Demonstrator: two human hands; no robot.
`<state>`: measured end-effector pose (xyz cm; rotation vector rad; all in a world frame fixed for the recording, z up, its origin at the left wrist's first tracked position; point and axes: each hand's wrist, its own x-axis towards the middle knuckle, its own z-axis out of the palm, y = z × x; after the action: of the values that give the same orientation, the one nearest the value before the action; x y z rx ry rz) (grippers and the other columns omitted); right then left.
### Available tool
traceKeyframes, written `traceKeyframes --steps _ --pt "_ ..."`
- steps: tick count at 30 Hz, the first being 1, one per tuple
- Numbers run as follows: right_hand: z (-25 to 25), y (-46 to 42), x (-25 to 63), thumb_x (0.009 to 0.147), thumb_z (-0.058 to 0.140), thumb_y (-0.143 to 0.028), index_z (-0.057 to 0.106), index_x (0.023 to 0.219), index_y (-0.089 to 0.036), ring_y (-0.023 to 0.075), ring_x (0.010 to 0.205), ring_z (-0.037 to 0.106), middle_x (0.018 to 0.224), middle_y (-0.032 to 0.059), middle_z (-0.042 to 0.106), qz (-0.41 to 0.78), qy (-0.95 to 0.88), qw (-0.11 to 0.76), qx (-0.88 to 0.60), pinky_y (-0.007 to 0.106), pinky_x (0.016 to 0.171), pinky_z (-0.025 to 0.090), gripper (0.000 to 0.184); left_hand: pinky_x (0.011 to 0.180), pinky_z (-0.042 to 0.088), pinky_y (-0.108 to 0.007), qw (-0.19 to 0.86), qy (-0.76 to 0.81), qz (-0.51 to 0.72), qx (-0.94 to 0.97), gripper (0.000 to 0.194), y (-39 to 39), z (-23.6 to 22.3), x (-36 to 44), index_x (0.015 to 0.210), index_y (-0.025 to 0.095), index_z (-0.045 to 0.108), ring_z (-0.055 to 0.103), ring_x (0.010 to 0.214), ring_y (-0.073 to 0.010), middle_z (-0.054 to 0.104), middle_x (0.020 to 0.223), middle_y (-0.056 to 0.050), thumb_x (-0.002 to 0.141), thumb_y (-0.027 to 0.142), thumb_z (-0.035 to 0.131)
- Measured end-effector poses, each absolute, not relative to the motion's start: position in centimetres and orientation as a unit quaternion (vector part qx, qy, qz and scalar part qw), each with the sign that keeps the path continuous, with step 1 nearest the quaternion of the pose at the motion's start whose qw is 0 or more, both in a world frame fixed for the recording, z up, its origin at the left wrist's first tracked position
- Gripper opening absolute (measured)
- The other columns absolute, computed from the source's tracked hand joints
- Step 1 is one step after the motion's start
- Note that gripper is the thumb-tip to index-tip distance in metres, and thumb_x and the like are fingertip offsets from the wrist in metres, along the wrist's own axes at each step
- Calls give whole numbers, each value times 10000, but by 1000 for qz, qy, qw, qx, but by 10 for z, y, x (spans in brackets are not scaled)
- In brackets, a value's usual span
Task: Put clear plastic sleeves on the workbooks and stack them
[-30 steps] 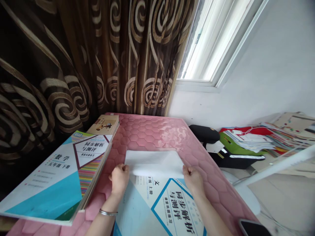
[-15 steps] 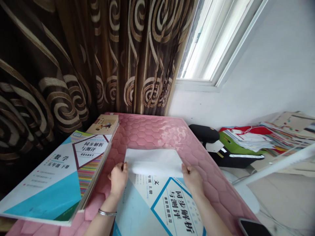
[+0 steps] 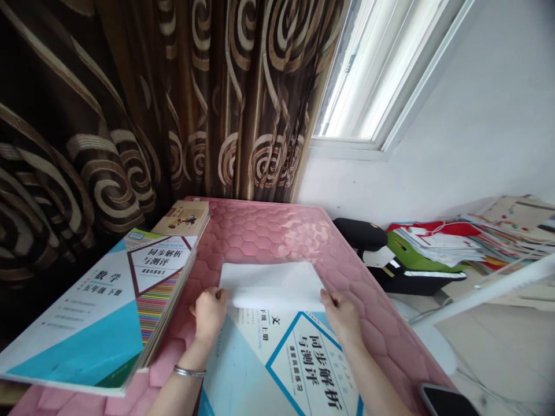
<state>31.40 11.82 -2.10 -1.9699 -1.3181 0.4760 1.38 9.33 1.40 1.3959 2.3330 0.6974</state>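
A light blue and white workbook [image 3: 281, 364] lies on the pink table [image 3: 269, 231] in front of me. A white sheet [image 3: 271, 283] is folded over its far end. My left hand [image 3: 208, 315] is closed, pinching the sheet's left edge against the workbook. My right hand [image 3: 342, 315] is closed in the same way on the sheet's right edge. A metal bracelet sits on my left wrist.
A stack of workbooks [image 3: 104, 306] lies at the table's left, a smaller book [image 3: 184, 216] behind it. A brown patterned curtain [image 3: 151, 98] hangs behind. At right are a black chair [image 3: 359, 234], piled papers [image 3: 459, 242] and a phone [image 3: 446, 400].
Both hands have stayed almost still on the sheet's edges; the view has shifted only slightly.
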Motion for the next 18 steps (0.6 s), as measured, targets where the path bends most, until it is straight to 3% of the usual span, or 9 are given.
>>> traceKeyframes --steps 11,18 --pt "-24 118 316 729 427 -629 505 556 -225 218 579 575 566 49 623 179 -514 377 -750 291 538 403 446 613 276 -257 168 810 281 486 348 94 12 11 644 171 615 579 670 -155 669 662 -50 897 319 427" --pt "-26 123 316 734 385 -588 526 570 -226 248 633 605 608 71 648 171 -508 348 -769 314 566 407 422 615 262 -284 151 825 238 491 339 94 13 15 720 167 635 636 756 -199 712 790 -107 920 299 396"
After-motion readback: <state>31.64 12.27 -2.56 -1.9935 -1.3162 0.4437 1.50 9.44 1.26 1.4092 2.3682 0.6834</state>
